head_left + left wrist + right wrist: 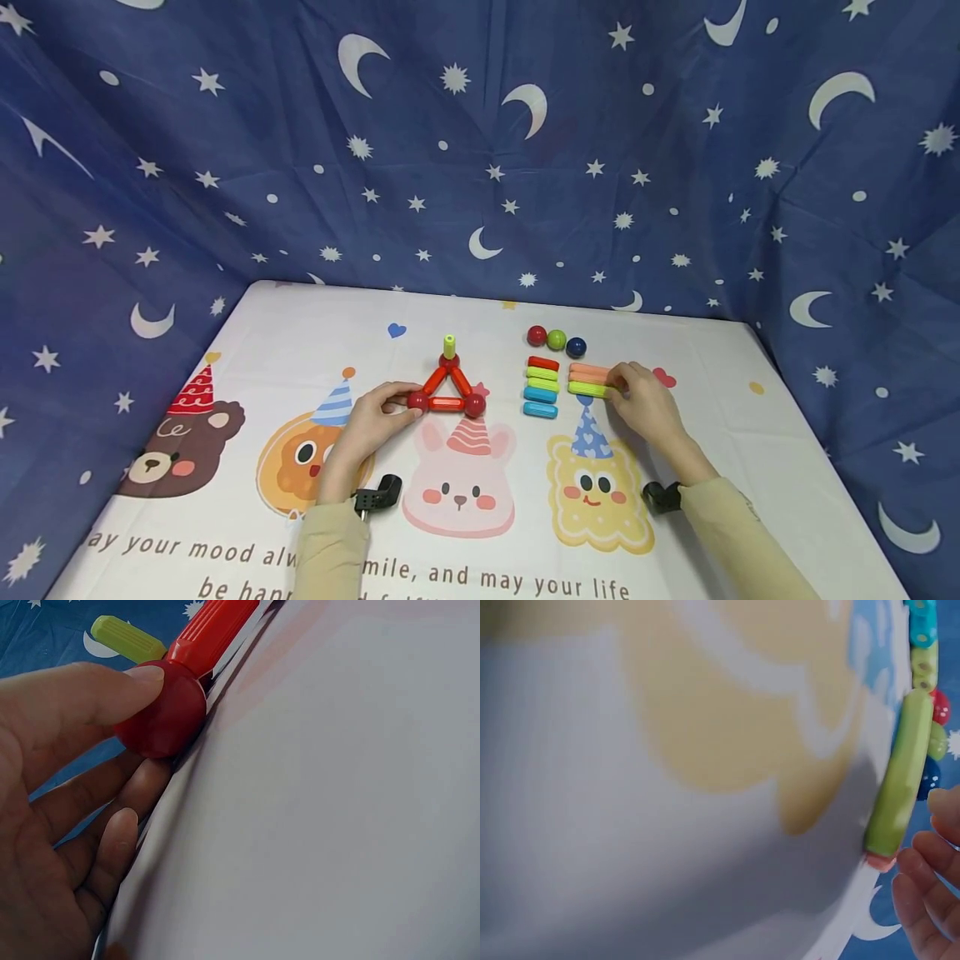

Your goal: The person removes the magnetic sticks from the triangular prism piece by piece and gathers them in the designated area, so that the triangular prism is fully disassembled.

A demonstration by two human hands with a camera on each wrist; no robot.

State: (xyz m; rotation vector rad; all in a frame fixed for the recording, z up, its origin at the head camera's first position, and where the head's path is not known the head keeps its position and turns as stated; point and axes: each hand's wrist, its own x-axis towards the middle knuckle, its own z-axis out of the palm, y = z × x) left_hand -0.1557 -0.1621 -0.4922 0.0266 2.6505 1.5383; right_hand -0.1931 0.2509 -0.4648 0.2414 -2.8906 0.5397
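My left hand [381, 419] pinches a red ball [166, 712] at the near left corner of a triangle of red rods [447, 404] and red balls. A short yellow-green rod [449, 346] stands upright on the triangle's far ball. My right hand [645, 400] is at the right end of the long rods, its fingers loosely bent. In the right wrist view its fingertips [909, 862] are right by the end of the long green rod [901, 776]. Beyond that green rod lie long orange rods [588, 372], partly hidden by the hand in the head view.
Short rods in red, green and blue [541, 394] lie in a column between the triangle and the long rods. Behind them sit a red ball [536, 336], a green ball [557, 339] and a dark blue ball [576, 347]. A blue star-patterned curtain [450, 167] encloses the table's back and sides.
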